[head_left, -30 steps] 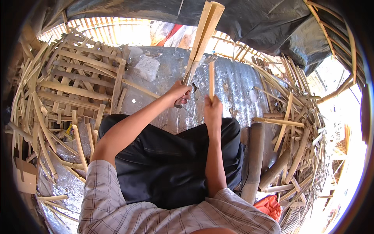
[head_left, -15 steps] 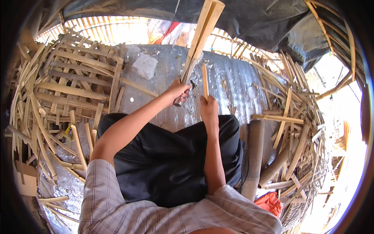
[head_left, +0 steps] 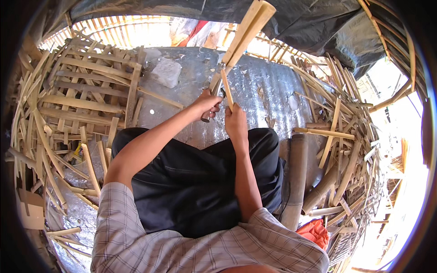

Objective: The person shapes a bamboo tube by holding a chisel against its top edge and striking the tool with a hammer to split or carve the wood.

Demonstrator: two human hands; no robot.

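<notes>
In front of my lap, my left hand (head_left: pixel 208 103) is closed around a blade-like tool (head_left: pixel 205 118); its dark rounded end sticks out below the fist. Beyond that fist, a thick split length of bamboo (head_left: pixel 249 34) slants up and away to the right, in line with the tool; exactly where they join I cannot make out. My right hand (head_left: pixel 236 122) grips the wooden handle of a hammer (head_left: pixel 227 89). Its small metal head is at the lower part of the bamboo, seemingly touching it.
Stacked bamboo slats (head_left: pixel 86 98) lie to the left, and a heap of strips (head_left: pixel 346 150) to the right. A thick bamboo pole (head_left: pixel 297 177) rests beside my right knee. A pale stone block (head_left: pixel 166 73) sits on the grey sheet (head_left: pixel 182 129). Dark tarpaulin (head_left: pixel 318 27) hangs ahead.
My right hand has swung the hammer leftward, bringing its head to the bamboo. The bamboo's far end has tipped slightly to the right, while my left hand keeps its grip.
</notes>
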